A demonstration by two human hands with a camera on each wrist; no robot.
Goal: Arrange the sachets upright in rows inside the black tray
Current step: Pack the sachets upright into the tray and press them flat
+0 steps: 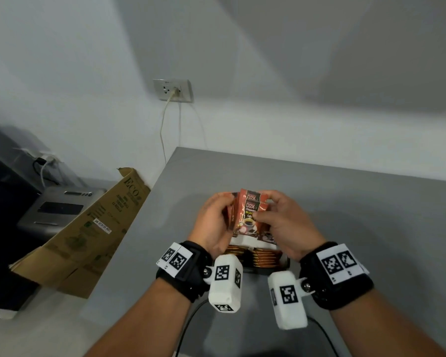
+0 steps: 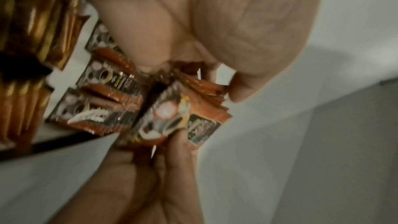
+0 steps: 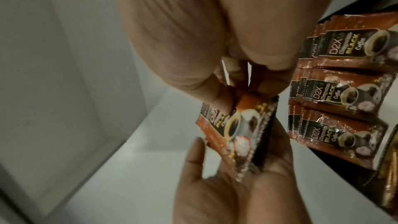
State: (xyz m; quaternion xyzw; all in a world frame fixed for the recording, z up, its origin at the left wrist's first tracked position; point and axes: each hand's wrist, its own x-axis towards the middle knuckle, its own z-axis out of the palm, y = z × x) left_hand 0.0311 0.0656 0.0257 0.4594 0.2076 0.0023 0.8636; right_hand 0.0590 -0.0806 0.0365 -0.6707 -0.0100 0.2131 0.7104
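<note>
sachets (image 3: pixel 344 43) "D2X BLACK Coffee", carton (image 1: pixel 93 228) "ECO"

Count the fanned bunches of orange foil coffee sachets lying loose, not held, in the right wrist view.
3, side by side at the picture's right: the uppermost bunch, the middle bunch and the lowest bunch. Others may be hidden or out of frame.

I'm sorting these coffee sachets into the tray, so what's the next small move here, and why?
Probably lower the bunch of sachets into the black tray. Both the left hand and right hand hold it above the tray, where rows of sachets already stand, so squaring it up and slotting it beside them seems the natural step.
</note>
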